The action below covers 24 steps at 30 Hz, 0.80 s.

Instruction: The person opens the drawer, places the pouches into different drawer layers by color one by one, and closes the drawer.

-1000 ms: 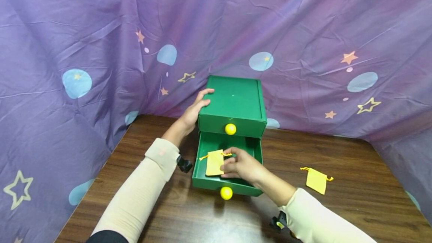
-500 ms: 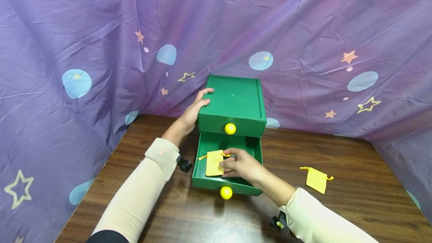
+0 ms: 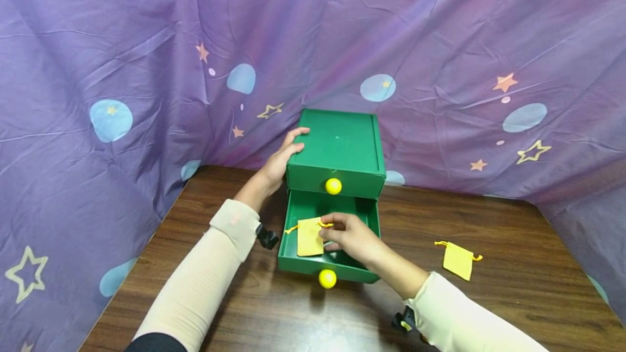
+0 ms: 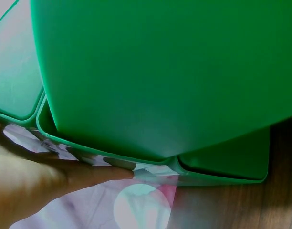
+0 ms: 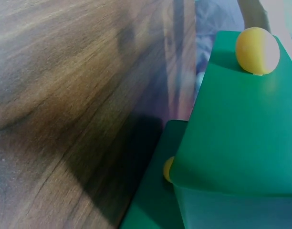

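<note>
A small green cabinet (image 3: 337,137) with two drawers stands on the table. Its lower drawer (image 3: 329,271) is pulled out, while the upper drawer (image 3: 305,178) is in. Inside the lower drawer lies a yellow drawstring pouch (image 3: 308,238). My right hand (image 3: 353,238) reaches into the drawer, its fingertips touching the pouch's right edge by the cord; a lower digit is apart from it. My left hand (image 3: 279,164) rests on the cabinet's left side, with fingertips over the top edge. In the left wrist view, the left hand's fingers (image 4: 98,175) lie straight along the cabinet's side.
A second yellow drawstring pouch (image 3: 458,261) lies on the wooden table (image 3: 518,297), right of the cabinet. Each drawer front carries a round yellow knob (image 3: 327,278). Behind the cabinet hangs a purple curtain (image 3: 420,31) printed with stars.
The pouch in the drawer has shifted slightly left. My right hand's fingers have moved up along its right edge, and the lower digit has come away. The left hand stays put.
</note>
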Available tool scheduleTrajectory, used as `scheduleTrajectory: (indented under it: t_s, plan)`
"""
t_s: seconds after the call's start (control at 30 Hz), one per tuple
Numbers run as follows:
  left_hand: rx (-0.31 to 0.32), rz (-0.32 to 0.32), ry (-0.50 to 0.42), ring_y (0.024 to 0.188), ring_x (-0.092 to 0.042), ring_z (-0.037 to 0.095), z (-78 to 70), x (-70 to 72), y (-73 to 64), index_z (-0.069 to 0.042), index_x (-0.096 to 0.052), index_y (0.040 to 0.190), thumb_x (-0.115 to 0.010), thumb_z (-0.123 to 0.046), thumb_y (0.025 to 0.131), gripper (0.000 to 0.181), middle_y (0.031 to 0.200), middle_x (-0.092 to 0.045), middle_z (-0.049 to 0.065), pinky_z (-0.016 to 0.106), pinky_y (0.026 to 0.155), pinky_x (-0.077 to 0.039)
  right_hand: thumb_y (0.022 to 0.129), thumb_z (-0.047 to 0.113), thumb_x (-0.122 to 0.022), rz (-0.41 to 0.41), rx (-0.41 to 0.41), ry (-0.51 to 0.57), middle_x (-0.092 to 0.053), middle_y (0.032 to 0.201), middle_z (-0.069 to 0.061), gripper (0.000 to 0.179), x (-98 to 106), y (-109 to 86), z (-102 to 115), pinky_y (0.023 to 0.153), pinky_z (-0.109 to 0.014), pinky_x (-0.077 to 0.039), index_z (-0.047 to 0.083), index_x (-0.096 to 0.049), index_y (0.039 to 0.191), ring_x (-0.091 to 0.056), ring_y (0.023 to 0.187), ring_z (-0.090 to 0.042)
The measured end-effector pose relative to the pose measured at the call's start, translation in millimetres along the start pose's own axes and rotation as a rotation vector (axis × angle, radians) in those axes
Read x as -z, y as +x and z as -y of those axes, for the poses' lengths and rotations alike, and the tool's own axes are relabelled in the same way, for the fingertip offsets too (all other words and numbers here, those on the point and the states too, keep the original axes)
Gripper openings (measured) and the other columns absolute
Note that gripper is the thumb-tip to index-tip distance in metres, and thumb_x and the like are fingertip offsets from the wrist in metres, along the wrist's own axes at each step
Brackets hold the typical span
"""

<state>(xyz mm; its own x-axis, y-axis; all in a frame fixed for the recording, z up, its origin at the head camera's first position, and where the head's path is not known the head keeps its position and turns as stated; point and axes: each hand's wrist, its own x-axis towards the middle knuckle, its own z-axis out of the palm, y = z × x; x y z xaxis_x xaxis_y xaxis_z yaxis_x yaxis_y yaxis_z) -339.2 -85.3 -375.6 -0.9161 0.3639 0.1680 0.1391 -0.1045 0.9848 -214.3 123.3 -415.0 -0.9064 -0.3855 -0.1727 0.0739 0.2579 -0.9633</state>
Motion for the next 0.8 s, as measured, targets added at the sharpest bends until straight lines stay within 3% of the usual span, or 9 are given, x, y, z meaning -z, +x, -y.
scheduleTrajectory:
  t_s: [0.2, 0.57, 0.8]
  plan:
    - [0.007, 0.004, -0.014, 0.126, -0.045, 0.031, -0.4, -0.2, -0.5, -0.017, -0.03, 0.158, -0.034, -0.022, 0.106, 0.052, 0.161, -0.027, 0.014, 0.042, 0.108, -0.038, 0.098, 0.007, -0.064, -0.052, 0.016, -0.071, -0.066, 0.124, -0.023, 0.037, 0.3, -1.2, 1.7, 0.086, -0.038, -0.06, -0.011, -0.06, 0.13, -0.068, 0.103, -0.026]
    - [0.007, 0.003, -0.006, 0.125, -0.046, 0.031, -1.2, -0.2, -0.2, -0.018, -0.031, 0.158, -0.034, -0.022, 0.106, 0.052, 0.161, -0.027, 0.014, 0.041, 0.105, -0.039, 0.095, 0.007, -0.067, -0.153, 0.125, -0.222, -0.072, 0.109, -0.014, 0.029, -0.7, -1.5, 3.6, 0.085, -0.029, -0.055, -0.007, -0.068, 0.121, -0.067, 0.095, -0.018]
    - [0.007, 0.003, -0.004, 0.124, -0.046, 0.031, -0.4, 0.4, -0.1, -0.019, -0.031, 0.158, -0.035, -0.023, 0.106, 0.053, 0.162, -0.027, 0.014, 0.042, 0.106, -0.04, 0.095, 0.009, -0.068, -0.205, 0.174, -0.302, -0.074, 0.113, -0.015, 0.031, -0.1, -2.4, 5.4, 0.099, -0.046, -0.052, -0.006, -0.068, 0.122, -0.068, 0.106, -0.027]
